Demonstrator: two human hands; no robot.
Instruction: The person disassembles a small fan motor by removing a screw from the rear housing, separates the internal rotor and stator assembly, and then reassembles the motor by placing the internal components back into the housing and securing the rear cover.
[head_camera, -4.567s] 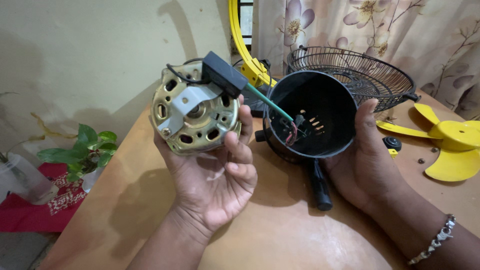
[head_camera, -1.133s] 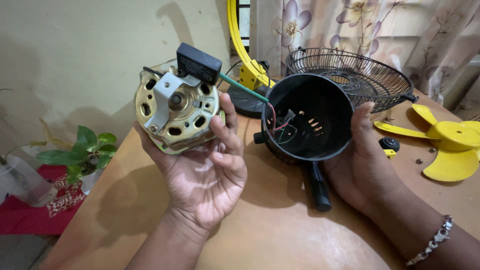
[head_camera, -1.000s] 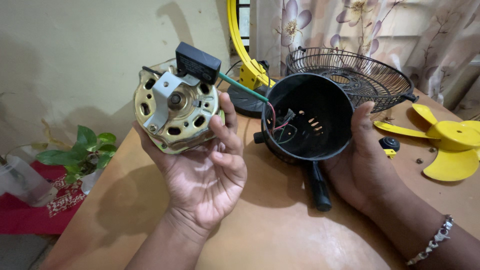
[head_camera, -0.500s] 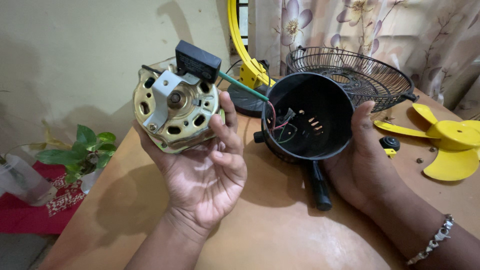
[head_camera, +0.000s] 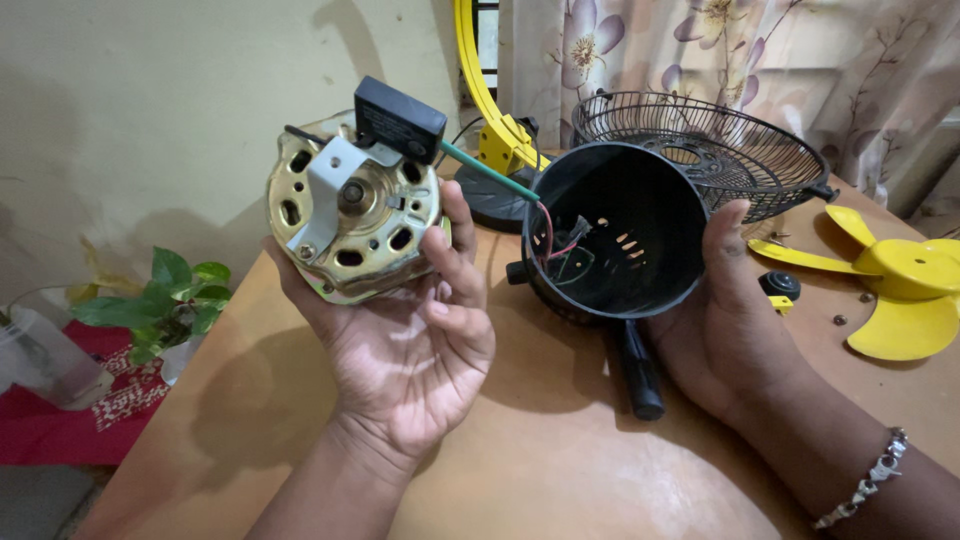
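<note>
- A wooden table (head_camera: 560, 470) stands before a cream wall.
- The left hand (head_camera: 410, 350) grips a brass-coloured fan motor (head_camera: 350, 215).
- The right hand (head_camera: 740, 320) clasps the black motor housing (head_camera: 625, 235) at the table's middle.

A plain cream wall (head_camera: 150, 110) is filling the left and upper part of the view, with soft shadows lying across it. A tan wooden table (head_camera: 560, 470) is taking up the lower middle, its smooth top catching a pale sheen of light near the front edge. Behind it, floral curtains (head_camera: 740, 60) in beige and mauve are hanging over a window (head_camera: 486, 30), where a strip of daylight is showing through bars. Down at the left, a leafy green plant (head_camera: 165, 305) is standing beside a clear container (head_camera: 45, 355), both sitting over a red cloth (head_camera: 60, 430).
</note>
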